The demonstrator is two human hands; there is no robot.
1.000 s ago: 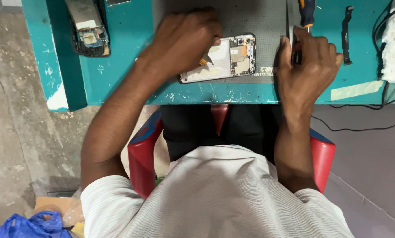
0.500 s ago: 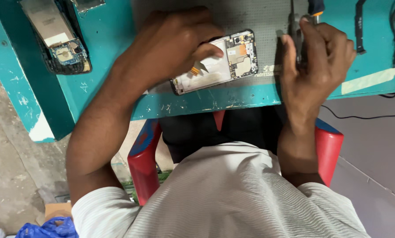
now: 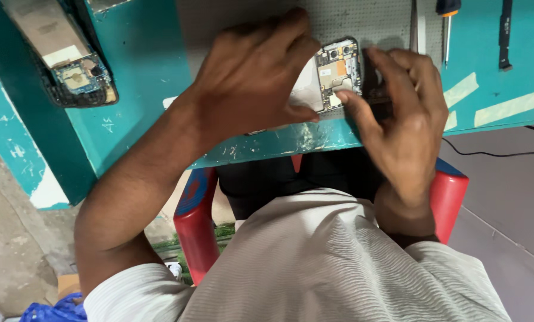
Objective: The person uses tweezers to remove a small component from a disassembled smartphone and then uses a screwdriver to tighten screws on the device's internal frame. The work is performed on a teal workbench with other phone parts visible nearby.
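The right hand has left the tools and come to the opened phone, which lies at the bench's near edge. Its thumb and fingers are clamped on the phone's right end. The left hand presses flat on the phone, fingers together.

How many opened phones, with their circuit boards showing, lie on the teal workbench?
2. One opened phone lies on the grey mat under the left hand and right hand; the other opened phone lies at the bench's far left. More may lie out of view.
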